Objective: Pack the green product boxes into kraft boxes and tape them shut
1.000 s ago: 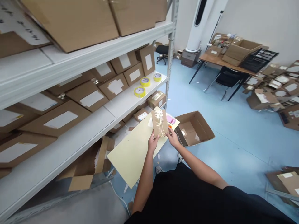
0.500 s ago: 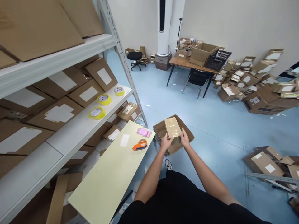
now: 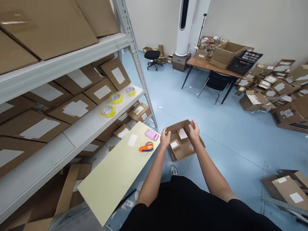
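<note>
Both my hands hover above an open cardboard box that sits on the blue floor. My left hand is over its left flap and my right hand over its far right side. Each hand holds nothing, and the fingers are loosely curled and apart. Inside the box lie two small brown parcels with white labels, one between my hands and one nearer to me. The taped brown parcel I held a moment ago is not in either hand.
A pale yellow table stands to my left with an orange tape dispenser and a pink item at its far end. Grey shelving holds labelled cartons and yellow tape rolls. Cartons lie on the floor at right.
I carried the taped parcel from above the yellow table to over the floor box, then let go of it. Both hands are now empty and spread apart.
</note>
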The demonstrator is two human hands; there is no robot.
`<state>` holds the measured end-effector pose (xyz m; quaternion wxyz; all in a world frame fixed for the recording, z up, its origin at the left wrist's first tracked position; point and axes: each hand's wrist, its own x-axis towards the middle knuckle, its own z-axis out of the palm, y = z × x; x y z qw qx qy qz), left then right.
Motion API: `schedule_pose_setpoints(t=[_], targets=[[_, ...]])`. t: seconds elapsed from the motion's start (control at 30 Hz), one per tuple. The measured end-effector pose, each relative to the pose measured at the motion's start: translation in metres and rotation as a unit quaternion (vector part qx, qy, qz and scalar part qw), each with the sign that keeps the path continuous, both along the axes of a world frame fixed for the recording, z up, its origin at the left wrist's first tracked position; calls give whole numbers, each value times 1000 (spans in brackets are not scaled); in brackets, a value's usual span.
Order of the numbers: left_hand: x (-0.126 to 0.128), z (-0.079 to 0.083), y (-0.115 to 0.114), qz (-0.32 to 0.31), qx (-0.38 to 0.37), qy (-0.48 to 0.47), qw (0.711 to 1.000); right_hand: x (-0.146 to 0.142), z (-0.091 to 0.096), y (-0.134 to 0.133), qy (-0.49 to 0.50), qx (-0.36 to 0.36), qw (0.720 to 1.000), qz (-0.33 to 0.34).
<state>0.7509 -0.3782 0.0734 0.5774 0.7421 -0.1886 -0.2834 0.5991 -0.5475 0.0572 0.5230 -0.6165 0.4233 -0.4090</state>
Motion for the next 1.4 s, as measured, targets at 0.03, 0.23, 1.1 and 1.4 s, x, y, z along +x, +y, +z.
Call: schedule_pose_setpoints(t=[0.03, 0.23, 1.1, 1.4], targets=[[5, 1, 6, 10, -7, -3, 1000, 7, 2, 5, -4, 0, 1000, 12], [31, 10, 58, 61, -36, 0, 997, 53, 30, 52, 12, -26, 995, 98], [124, 28, 435, 375, -50, -64, 924, 252, 33, 392, 31, -154, 870, 468], [87, -13, 384, 354, -4, -2, 935, 201, -52, 297, 199, -183, 861, 431]])
